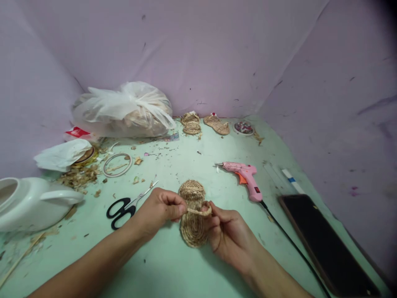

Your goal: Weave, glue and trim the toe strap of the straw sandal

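A short braided straw cord [198, 212] is stretched between my two hands, above a small woven straw slipper [192, 234] lying on the table. My left hand [166, 207] pinches one end of the cord between thumb and forefinger. At the other end, which curls into a small loop, my right hand [225, 227] is closed with fingertips on the cord. The slipper's toe points away from me, and its right edge is partly hidden by my right hand. Black-handled scissors [125, 209] lie left of my left hand.
Right of the slipper lie a pink glue gun [243, 171] with its cable and a dark phone [324, 244]. A white jug [37, 205] and a tape roll [117, 164] are left. Behind stand a plastic bag [124, 109], finished slippers [217, 124] and a bead dish [243, 128].
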Available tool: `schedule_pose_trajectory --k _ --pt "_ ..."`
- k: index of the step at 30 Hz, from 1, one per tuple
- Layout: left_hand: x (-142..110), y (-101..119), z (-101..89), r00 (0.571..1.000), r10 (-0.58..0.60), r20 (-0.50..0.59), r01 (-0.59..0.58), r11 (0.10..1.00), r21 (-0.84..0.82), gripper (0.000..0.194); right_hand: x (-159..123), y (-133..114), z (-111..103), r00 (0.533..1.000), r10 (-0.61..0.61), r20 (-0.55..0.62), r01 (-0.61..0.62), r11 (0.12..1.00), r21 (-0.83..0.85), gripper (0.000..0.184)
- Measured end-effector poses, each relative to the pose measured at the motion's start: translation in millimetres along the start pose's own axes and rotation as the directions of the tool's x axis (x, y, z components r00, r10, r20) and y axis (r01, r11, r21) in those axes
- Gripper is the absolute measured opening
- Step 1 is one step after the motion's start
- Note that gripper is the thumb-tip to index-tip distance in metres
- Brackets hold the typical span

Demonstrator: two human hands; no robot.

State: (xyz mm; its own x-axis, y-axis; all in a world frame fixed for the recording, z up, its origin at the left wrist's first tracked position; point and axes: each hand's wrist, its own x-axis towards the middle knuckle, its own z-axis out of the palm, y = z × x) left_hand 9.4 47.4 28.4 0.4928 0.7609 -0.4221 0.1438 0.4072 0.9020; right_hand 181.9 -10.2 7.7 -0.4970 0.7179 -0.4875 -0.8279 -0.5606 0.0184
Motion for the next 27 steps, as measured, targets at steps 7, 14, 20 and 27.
schedule_pose_trajectory --k 7,14,20,27 --pt "-7 1 -2.5 0.978 0.164 0.131 -0.148 0.982 -0.119 0.02 3 -4 2 0.981 -0.172 -0.089 0.168 0.984 -0.056 0.007" --pt "-9 5 -11.0 0.97 0.131 0.207 -0.099 0.982 -0.158 0.018 -4 3 10 0.982 -0.189 -0.009 0.181 0.954 -0.24 0.013" --pt "-12 28 -23.7 0.983 0.052 0.176 -0.03 0.992 -0.125 0.008 -20 -10 16 0.891 -0.426 0.153 0.377 0.509 -0.774 0.043" --pt "-14 24 -4.4 0.957 -0.051 0.286 0.017 0.993 0.121 0.006 -16 20 14 0.95 -0.221 0.219 0.254 0.142 -0.957 0.031"
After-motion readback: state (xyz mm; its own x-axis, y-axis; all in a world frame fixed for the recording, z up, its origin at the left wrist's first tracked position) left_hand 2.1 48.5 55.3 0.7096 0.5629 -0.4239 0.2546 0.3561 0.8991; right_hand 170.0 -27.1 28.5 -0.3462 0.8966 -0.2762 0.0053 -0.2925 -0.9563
